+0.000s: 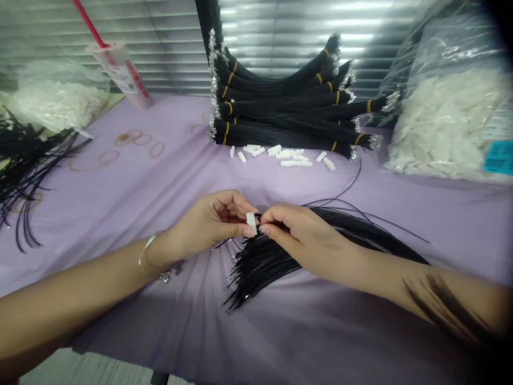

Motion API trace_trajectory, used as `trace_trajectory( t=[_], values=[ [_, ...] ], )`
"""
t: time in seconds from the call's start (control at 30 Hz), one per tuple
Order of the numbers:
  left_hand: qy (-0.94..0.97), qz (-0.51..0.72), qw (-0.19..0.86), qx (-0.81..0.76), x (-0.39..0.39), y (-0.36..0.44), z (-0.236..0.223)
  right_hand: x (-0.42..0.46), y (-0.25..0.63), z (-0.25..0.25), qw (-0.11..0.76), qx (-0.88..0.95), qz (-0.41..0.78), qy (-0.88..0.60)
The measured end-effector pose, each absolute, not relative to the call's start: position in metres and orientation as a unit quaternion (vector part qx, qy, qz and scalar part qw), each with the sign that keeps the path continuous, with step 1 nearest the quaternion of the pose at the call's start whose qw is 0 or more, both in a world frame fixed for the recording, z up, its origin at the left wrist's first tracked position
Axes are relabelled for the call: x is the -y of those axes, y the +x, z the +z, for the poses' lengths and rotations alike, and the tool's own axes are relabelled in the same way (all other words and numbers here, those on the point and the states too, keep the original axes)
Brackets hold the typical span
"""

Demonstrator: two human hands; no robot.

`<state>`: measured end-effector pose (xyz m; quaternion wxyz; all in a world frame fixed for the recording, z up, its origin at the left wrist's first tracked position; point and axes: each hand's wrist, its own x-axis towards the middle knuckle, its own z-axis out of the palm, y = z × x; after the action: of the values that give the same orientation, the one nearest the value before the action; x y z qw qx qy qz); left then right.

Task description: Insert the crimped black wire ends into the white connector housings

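My left hand [210, 222] pinches a small white plastic connector [251, 222] between thumb and fingertips above the purple cloth. My right hand [298, 230] meets it from the right, fingers pinched on a thin black wire at the connector's end. Under my right hand lies a loose fan of black wires [260, 267] with metal tips pointing toward the front left. Several loose white connectors [284, 155] lie farther back on the cloth.
A stack of black wire bundles [280, 107] tied with yellow bands stands at the back. Clear bags of white connectors sit at the right [444, 123] and back left [52, 101]. A cup with a red straw [120, 69], rubber bands [132, 139] and more black wires [24, 166] lie left.
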<state>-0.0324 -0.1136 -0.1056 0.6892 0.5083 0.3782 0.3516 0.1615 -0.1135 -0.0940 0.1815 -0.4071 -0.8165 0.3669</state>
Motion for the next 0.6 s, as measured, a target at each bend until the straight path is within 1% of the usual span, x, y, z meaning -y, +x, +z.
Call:
trace_trajectory(
  t=[0.27, 0.5, 0.6],
  values=[
    [0.512, 0.360, 0.681, -0.380, 0.116, -0.031, -0.106, 0.116, 0.160, -0.096, 0.193, 0.811, 0.372, -0.408],
    [0.511, 0.348, 0.689, -0.377, 0.114, -0.033, -0.107, 0.112, 0.163, -0.086, 0.145, 0.815, 0.383, -0.409],
    [0.504, 0.338, 0.696, -0.383, 0.112, -0.034, -0.107, 0.109, 0.164, -0.086, 0.160, 0.814, 0.374, -0.416]
  ],
)
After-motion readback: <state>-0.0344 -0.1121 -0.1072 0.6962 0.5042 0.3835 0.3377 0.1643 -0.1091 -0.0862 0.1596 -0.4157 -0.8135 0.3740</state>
